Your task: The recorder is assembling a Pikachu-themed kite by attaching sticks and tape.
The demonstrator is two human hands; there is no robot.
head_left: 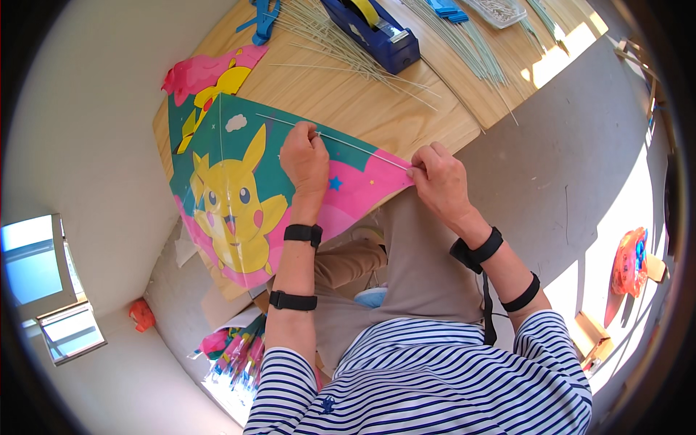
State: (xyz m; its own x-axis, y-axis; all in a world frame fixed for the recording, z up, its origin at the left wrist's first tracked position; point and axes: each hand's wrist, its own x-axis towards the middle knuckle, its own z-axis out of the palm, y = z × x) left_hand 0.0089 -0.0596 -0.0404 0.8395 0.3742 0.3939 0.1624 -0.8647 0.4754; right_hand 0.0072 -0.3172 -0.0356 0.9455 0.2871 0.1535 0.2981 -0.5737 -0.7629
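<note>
A kite sail (235,203), teal and pink with a yellow cartoon figure, lies over the near edge of the wooden table (341,98). A thin pale rod (359,147) runs along its upper right edge toward the pink corner. My left hand (304,159) is closed, pinching the rod near its middle above the sail. At the pink corner, my right hand (442,181) has its fingers pinched around the rod's end and the sail's tip. The exact contact under those fingertips is hidden.
A blue tape dispenser (388,43), loose thin rods (326,36) and a blue clamp (263,22) lie on the table's far part. Another printed sail (210,72) sits at the left. Packed colourful bundles (235,348) stand on the floor; an orange bag (629,262) is at right.
</note>
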